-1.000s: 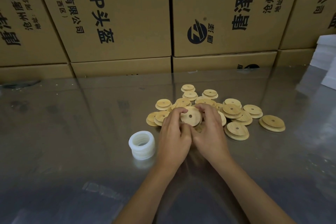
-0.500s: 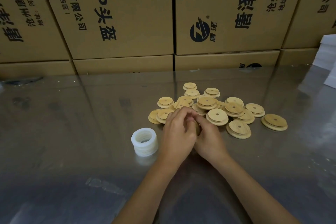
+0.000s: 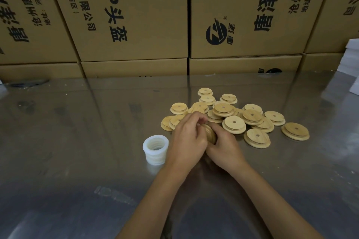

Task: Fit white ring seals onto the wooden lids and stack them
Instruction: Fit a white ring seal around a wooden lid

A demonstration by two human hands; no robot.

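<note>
- The wooden lid (image 3: 209, 135) in work is a round, pale-brown disc, held on edge between the two hands so only part of its rim and face shows; whether a seal already sits on it cannot be made out.
- The stack of white ring seals (image 3: 155, 149) stands upright on the worktop (image 3: 77, 141), just left of the left hand — a short, translucent tube of rings.
- The pile of loose lids (image 3: 235, 116) lies just beyond the hands, each stepped disc with a small centre hole, some overlapping; one lid (image 3: 295, 131) sits apart at the right end.
- The left hand (image 3: 189, 137) curls its fingers over the top of the held lid; the right hand (image 3: 223, 146) cups it from the right and below, thumb against the rim. Both forearms reach in from the near edge and converge.
- Printed cardboard boxes (image 3: 136, 15) wall the far edge — the reflective worktop left of the seals and near the viewer lies open.
</note>
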